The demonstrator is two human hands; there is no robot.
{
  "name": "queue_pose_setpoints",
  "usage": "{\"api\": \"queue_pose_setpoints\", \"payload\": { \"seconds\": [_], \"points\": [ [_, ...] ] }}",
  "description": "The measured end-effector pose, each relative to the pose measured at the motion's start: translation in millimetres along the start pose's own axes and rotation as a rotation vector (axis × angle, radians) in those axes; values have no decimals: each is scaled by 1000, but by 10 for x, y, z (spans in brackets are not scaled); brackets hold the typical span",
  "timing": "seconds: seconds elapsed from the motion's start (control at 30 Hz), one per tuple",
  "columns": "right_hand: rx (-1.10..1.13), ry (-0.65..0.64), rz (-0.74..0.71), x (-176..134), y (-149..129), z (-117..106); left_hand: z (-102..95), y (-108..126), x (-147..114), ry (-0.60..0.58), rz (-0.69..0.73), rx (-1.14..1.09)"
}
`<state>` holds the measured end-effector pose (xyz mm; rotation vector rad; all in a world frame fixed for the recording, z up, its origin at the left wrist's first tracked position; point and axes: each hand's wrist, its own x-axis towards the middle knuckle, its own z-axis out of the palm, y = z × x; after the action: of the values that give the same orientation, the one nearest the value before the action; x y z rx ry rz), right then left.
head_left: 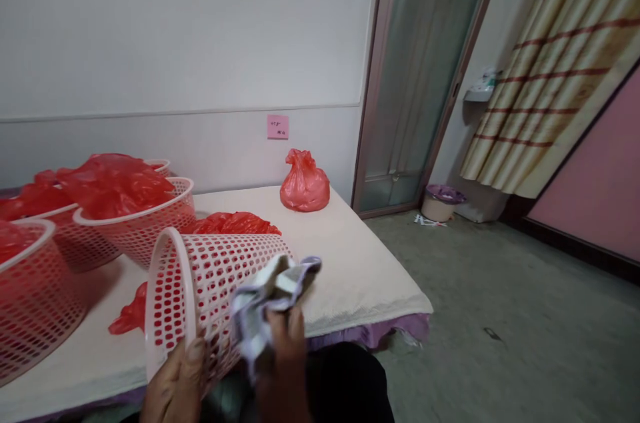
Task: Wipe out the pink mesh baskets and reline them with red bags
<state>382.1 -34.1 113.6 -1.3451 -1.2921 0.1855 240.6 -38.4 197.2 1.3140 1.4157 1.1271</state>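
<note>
Through the head camera I see my left hand (175, 376) closed on the rim of a pink basket (220, 270), thumb over the edge, which I judge keeps it from rolling as it lies tipped on its side, mouth to the left. My right hand (289, 336), blurred, pinches a bunched cloth (263, 300) over the basket's near wall; whether they touch I cannot tell. The basket is at the bed's (350, 270) near edge, probably to suit my reach. Just behind it lies a crumpled red bag (237, 223). On the left, upright baskets (145, 233) hold loose red plastic (117, 186), their walls likely containing it. Farther back, a full red sack (305, 188) sits with its neck gathered, seemingly to close it.
</note>
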Motion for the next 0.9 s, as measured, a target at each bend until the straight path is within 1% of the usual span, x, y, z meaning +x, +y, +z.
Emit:
{"api": "queue_pose_setpoints", "payload": {
  "seconds": [0.03, 0.07, 0.1, 0.13, 0.17, 0.23, 0.27, 0.3, 0.37, 0.43, 0.5, 0.57, 0.63, 0.7, 0.73, 0.77, 0.87, 0.9],
  "points": [
    [16, 20, -29, -126, -127, 102, 10, 57, 19, 5, -10, -3],
    [59, 28, -9, -236, -232, 200, 18, 119, 36, 23, -20, -1],
    [114, 37, 60, -321, -303, 283, 26, 185, 48, 49, -33, 8],
    [143, 71, 96, -371, -335, 341, 36, 250, 54, 77, -49, 24],
    [151, 93, 96, -381, -328, 366, 51, 311, 53, 111, -64, 41],
    [87, 124, -8, -284, -207, 305, 97, 409, 28, 170, -76, 61],
    [37, 118, -92, -191, -112, 226, 127, 442, 6, 184, -66, 56],
    [-10, 115, -115, -85, -10, 128, 159, 465, -19, 195, -47, 41],
    [-14, 122, 4, 107, 163, -75, 226, 488, -64, 198, -19, -7],
    [12, 146, 88, 187, 228, -205, 283, 491, -81, 204, -45, -58],
    [43, 120, 96, 116, 170, -215, 322, 482, -54, 173, -94, -106],
    [69, 48, 49, -51, 43, -134, 341, 466, 0, 118, -112, -87],
    [119, 34, 32, -215, -75, -39, 348, 440, 46, 109, -77, 13],
    [145, 27, 43, -304, -142, -6, 358, 393, 49, 111, -18, 91],
    [148, 26, 45, -316, -161, -24, 368, 360, 32, 78, 12, 96],
    [148, 38, 40, -310, -177, -64, 382, 325, 6, 15, 43, 81],
    [127, 133, 22, -219, -246, -269, 441, 236, -89, -266, 133, 56],
    [116, 161, 26, -173, -276, -347, 460, 224, -114, -358, 187, 71]
  ]
}}
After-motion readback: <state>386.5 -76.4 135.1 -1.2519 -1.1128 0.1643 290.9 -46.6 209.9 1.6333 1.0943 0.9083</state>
